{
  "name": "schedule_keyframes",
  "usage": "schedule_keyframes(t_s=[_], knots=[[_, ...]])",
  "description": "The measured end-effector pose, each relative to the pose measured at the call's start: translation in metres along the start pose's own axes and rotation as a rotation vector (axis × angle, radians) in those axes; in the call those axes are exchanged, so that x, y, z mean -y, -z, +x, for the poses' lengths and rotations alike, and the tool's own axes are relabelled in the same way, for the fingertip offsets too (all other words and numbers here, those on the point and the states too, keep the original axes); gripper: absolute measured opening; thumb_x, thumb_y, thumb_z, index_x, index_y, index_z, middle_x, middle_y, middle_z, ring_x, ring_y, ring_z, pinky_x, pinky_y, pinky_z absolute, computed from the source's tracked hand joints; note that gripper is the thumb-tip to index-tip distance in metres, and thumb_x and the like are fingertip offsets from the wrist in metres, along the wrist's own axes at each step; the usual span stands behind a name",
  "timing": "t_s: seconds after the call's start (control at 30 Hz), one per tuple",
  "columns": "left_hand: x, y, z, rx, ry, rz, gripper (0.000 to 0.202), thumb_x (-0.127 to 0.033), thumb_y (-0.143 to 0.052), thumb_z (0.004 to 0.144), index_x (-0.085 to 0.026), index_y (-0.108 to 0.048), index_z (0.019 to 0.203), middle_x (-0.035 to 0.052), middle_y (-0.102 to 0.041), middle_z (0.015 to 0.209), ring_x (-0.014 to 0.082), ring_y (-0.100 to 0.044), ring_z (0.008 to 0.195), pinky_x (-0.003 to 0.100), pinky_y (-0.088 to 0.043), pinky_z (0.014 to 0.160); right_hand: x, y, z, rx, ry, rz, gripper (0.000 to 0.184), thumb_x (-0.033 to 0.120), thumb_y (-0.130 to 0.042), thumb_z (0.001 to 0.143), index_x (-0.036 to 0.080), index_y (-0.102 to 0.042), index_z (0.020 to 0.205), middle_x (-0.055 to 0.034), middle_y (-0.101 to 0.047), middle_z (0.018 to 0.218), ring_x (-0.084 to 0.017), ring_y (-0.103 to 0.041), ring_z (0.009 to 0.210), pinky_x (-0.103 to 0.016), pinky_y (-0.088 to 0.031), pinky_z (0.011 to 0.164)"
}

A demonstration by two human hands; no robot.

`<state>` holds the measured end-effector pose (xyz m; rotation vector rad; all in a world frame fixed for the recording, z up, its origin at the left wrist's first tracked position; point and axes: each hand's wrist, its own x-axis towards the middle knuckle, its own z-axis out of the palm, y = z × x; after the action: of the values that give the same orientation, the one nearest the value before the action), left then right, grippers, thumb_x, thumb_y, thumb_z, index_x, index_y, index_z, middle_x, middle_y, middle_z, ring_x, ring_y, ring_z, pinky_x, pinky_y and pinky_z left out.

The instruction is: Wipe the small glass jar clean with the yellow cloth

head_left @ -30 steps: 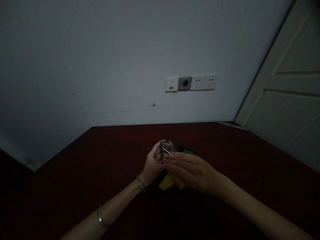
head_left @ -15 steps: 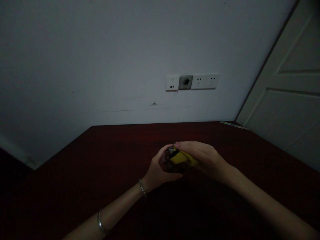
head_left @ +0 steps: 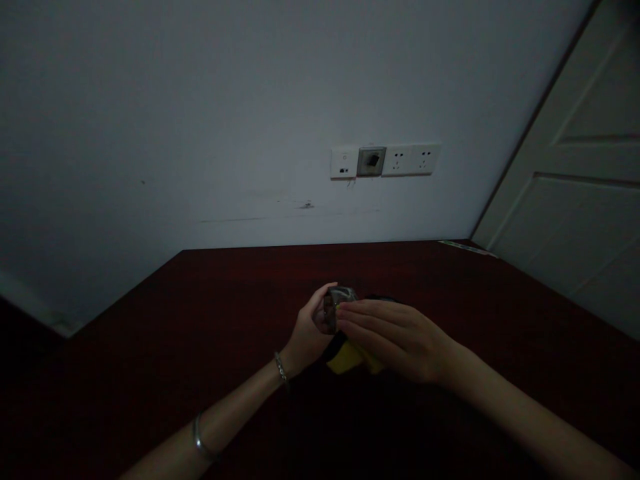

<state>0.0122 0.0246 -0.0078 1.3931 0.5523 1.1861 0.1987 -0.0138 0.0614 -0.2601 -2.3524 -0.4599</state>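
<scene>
My left hand (head_left: 309, 337) is wrapped round the left side of a small, shiny, dark brownish object (head_left: 343, 293) with a see-through look. In this dim light its kind does not show. My right hand (head_left: 400, 333) presses a yellow cloth (head_left: 345, 359) with a dark edge against the object's near side, its fingers laid close together. Below the palm hangs a loose corner of the cloth. Part of the object is hidden behind the right fingers. A thin dark curved edge (head_left: 383, 297) shows just beyond the right knuckles; whether it belongs to the object I cannot tell.
Under the hands lies a dark red tabletop (head_left: 240, 293). It meets a pale wall (head_left: 225, 120) with a row of sockets (head_left: 407, 160) and a grey switch plate (head_left: 371, 161). A white panelled door (head_left: 590, 200) stands at the right. A thin patterned strip (head_left: 465, 247) lies at the back right corner.
My right hand has moved down and slightly left across the object, and the yellow cloth now hangs lower. More of the object's shiny top shows. My left hand has shifted slightly left.
</scene>
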Motion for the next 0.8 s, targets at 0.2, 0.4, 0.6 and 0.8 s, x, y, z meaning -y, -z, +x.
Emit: schedule_keyframes(t_s=[0.2, 0.4, 0.6, 0.8], knots=[[-0.008, -0.004, -0.008, 0.045, -0.086, 0.195, 0.086, -0.017, -0.085, 0.051, -0.020, -0.044, 0.127, 0.0140, -0.057, 0.127, 0.0301, -0.056, 0.116, 0.044, -0.047, 0.097, -0.012, 0.004, -0.010, -0.026, -0.194, -0.040, 0.039, 0.015, -0.044, 0.093, 0.016, -0.048, 0.132, -0.0115, -0.067, 0.116, -0.020, -0.060, 0.113, -0.037, -0.052, 0.096], [-0.017, -0.006, -0.009, 0.009, -0.105, 0.331, 0.085, -0.019, -0.085, 0.051, -0.019, -0.045, 0.126, 0.0136, -0.059, 0.125, 0.0306, -0.057, 0.114, 0.045, -0.047, 0.098, -0.009, -0.006, -0.009, -0.031, -0.180, -0.050, 0.039, 0.015, -0.044, 0.092, 0.014, -0.050, 0.131, -0.0118, -0.069, 0.110, -0.021, -0.064, 0.106, -0.034, -0.053, 0.094], [-0.011, -0.002, -0.002, -0.049, -0.004, 0.073, 0.073, -0.020, -0.079, 0.061, -0.019, -0.045, 0.126, 0.0121, -0.064, 0.116, 0.0250, -0.064, 0.103, 0.038, -0.051, 0.091, 0.006, -0.010, 0.000, -0.034, -0.054, -0.035, 0.031, 0.010, -0.042, 0.093, 0.003, -0.055, 0.120, -0.0179, -0.068, 0.112, -0.024, -0.059, 0.115, -0.041, -0.055, 0.092], [-0.005, 0.002, 0.002, -0.081, 0.045, 0.005, 0.074, -0.018, -0.080, 0.058, -0.018, -0.047, 0.124, 0.0108, -0.065, 0.114, 0.0237, -0.064, 0.102, 0.034, -0.051, 0.088, 0.007, -0.005, 0.005, -0.049, -0.023, -0.021, 0.027, 0.008, -0.039, 0.094, 0.001, -0.058, 0.112, -0.0170, -0.070, 0.108, -0.024, -0.062, 0.109, -0.037, -0.056, 0.089]])
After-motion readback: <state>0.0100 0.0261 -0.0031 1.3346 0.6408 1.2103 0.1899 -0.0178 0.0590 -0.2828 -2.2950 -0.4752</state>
